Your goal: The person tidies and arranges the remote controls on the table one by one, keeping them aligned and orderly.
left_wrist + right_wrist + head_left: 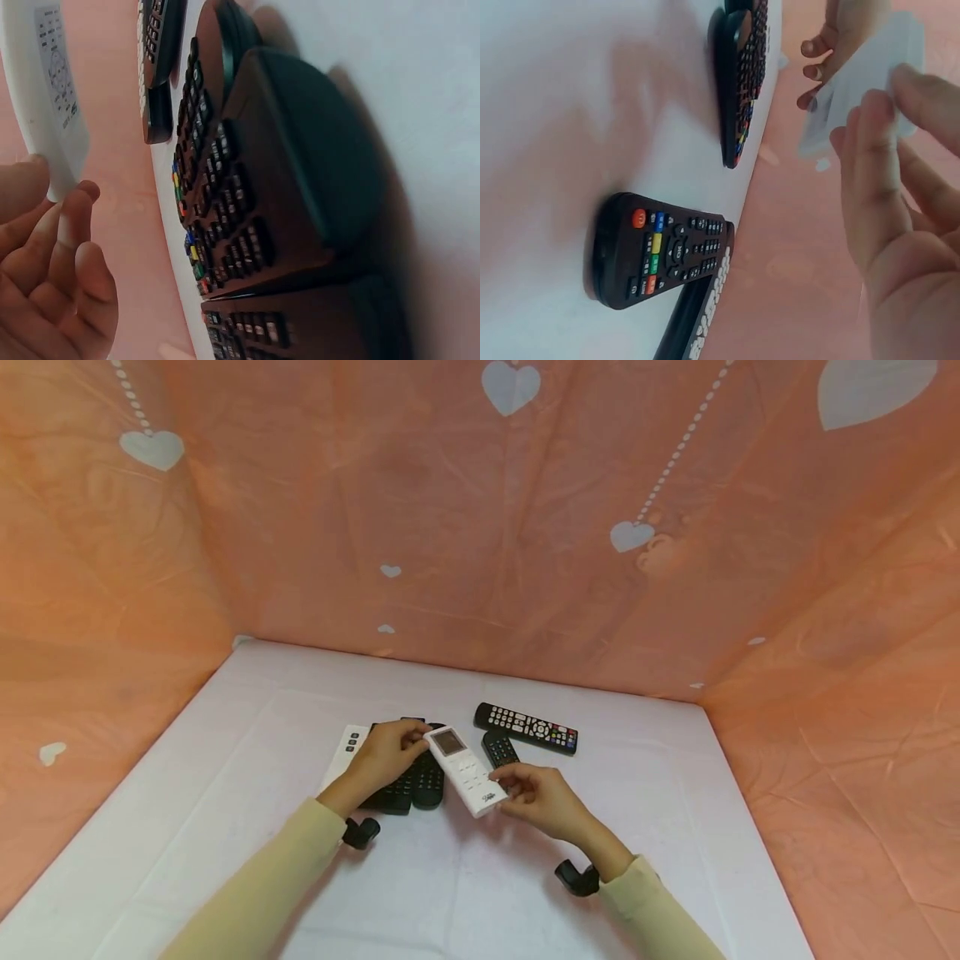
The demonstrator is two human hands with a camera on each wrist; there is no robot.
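Note:
A white remote control with a small grey screen (467,770) is held up over the table between both hands. At its screen end, my left hand (381,753) pinches a corner between thumb and fingers. My right hand (546,799) grips the opposite end, the thumb and fingertips on its edge. The left wrist view shows the left fingers (75,217) at the edge of the white remote (56,90). Seen in the right wrist view, the right hand (900,202) pinches the pale remote (862,90), whose button face is turned away.
Below the left hand, several black remotes (428,783) lie side by side, beside another white remote (351,742). Beyond the right hand, a small black remote (498,748) touches or nearly touches a long black one with white buttons (527,728). Orange cloth (480,610) hangs around the white table (660,827).

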